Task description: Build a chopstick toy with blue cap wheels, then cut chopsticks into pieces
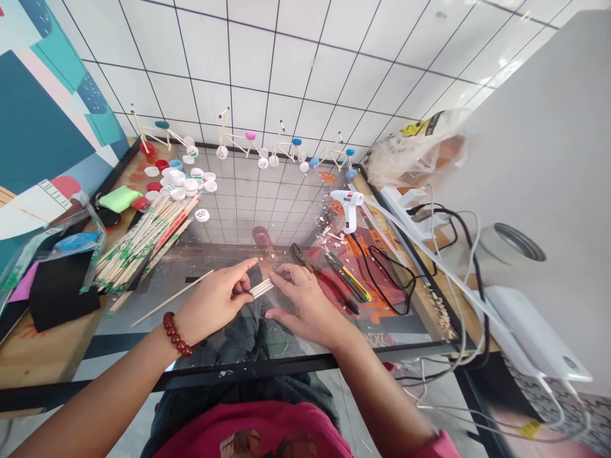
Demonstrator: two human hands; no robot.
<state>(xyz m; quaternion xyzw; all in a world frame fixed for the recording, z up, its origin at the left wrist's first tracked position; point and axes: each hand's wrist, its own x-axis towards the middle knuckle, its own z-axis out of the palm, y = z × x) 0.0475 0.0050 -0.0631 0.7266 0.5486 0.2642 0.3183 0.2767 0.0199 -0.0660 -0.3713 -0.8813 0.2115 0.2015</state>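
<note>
Several short wooden sticks lie side by side in a small row between my hands, low over the glass tabletop. Curled fingers and the thumb of my left hand pinch their left end, with the index finger stretched forward. My right hand has its fingertips against the sticks' right end, while its thumb stays apart. Left of my left hand, one long thin stick rests on the glass. Just beyond my right hand are pliers with red handles and a yellow-and-green cutter.
A white glue gun with a black cable stands at right. Bundled sticks and bottle caps occupy the left. Along the tiled wall stand several small stick-and-cap models. A power strip and cords sit far right.
</note>
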